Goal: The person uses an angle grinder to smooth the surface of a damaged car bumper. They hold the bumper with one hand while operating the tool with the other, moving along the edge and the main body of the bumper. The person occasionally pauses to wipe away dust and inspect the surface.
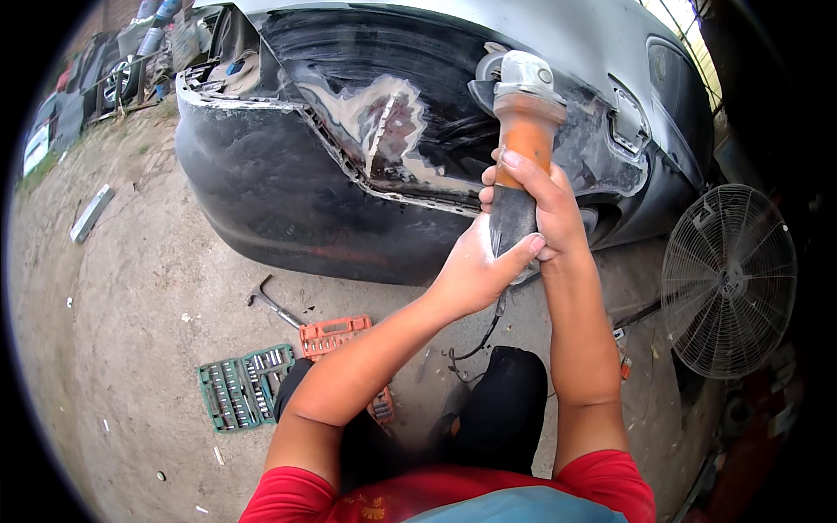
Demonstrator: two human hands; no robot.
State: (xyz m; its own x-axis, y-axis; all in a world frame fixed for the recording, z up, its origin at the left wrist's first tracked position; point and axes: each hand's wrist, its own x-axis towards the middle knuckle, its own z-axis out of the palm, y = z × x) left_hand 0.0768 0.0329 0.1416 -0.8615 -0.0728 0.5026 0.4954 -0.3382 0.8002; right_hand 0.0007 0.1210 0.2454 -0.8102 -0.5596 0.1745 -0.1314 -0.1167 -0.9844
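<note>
An orange and dark angle grinder [527, 131] is held in both of my hands, its metal head up against the car's dark rear side panel [410, 61]. My left hand [475, 266] wraps the lower end of its handle, with white dust on the skin. Higher up, my right hand [551, 205] grips the body, thumb laid along the orange part. Left of the tool, the panel has a bare, sanded patch [397, 118] with beige filler-like edges. Below it curves the black bumper [305, 192]. The grinder's disc is mostly hidden behind its head and guard.
A large wire-caged fan [731, 281] stands at the right. On the ground lie a green socket set case [228, 394], an orange tool case [336, 329] and a hooked metal bar [277, 303]. The black power cord [479, 349] hangs between my knees. A metal strip [91, 213] lies far left.
</note>
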